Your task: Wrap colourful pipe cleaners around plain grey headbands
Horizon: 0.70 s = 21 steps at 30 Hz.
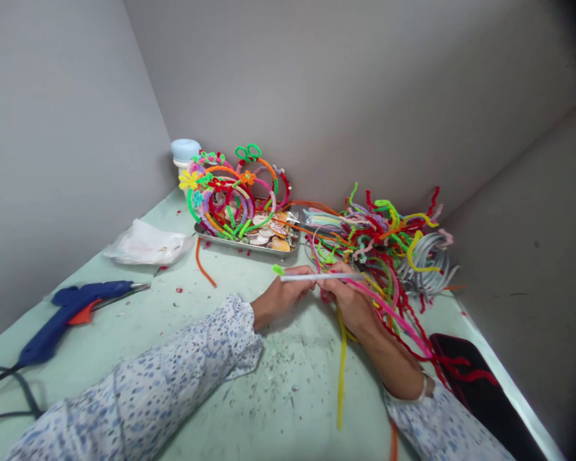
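Both hands meet over the middle of the surface (288, 397), the left hand (290, 287) and the right hand (343, 291) each with fingers pinched closed on a thin pale strip (297, 278), held roughly level and tipped at its left end with a fuzzy green piece (278, 270). Just beyond, toward the back edge, a shallow metal tray (264, 250) holds flat shell-like pieces (259, 239) in cream, brown and orange, with a heap of fuzzy coloured hoops (248, 179), some bearing flowers, piled over its left part. Behind that heap, at the back left corner, stands a white jar with a pale blue lid (185, 150), partly hidden. Right of the tray, a tangle of fuzzy stems (379, 224) spreads toward the right edge against bare grey hoops (434, 275); its pink and red strands trail by the right forearm, red ones crossing a dark phone (496, 410) at the right edge. A yellow stem (340, 384) lies below the right hand. Near the left edge are a crumpled clear bag (146, 244) and, closer in, a blue glue gun (72, 314) with its cord, nozzle pointing inward. An orange stem (203, 262) lies before the tray's left end.
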### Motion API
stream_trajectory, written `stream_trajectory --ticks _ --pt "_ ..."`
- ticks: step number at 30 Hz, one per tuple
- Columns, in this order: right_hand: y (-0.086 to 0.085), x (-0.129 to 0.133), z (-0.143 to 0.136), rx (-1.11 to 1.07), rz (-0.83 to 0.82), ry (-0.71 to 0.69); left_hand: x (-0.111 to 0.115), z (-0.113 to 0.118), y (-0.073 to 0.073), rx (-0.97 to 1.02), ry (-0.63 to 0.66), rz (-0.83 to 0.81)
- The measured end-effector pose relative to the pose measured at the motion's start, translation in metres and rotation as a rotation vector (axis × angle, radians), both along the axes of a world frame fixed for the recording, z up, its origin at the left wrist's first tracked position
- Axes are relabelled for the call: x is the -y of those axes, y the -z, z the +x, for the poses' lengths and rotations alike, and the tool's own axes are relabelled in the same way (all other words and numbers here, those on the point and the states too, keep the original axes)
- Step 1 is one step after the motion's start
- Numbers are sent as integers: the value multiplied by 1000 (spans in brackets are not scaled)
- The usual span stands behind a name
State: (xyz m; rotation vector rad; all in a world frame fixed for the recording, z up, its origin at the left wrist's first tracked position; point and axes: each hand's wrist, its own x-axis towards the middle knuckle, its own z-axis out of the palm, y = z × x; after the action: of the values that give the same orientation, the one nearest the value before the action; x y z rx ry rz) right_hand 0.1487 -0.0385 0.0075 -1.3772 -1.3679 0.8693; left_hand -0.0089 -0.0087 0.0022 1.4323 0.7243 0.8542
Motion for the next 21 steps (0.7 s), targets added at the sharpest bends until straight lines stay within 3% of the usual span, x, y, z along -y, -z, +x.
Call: stream_trajectory --ticks 9,21 --pt "-6 1 -9 -64 -23 -6 -8 3 7 117 -7 -124" --pt "3 1 -1 76 -110 78 1 1 -2 -25 -9 9"
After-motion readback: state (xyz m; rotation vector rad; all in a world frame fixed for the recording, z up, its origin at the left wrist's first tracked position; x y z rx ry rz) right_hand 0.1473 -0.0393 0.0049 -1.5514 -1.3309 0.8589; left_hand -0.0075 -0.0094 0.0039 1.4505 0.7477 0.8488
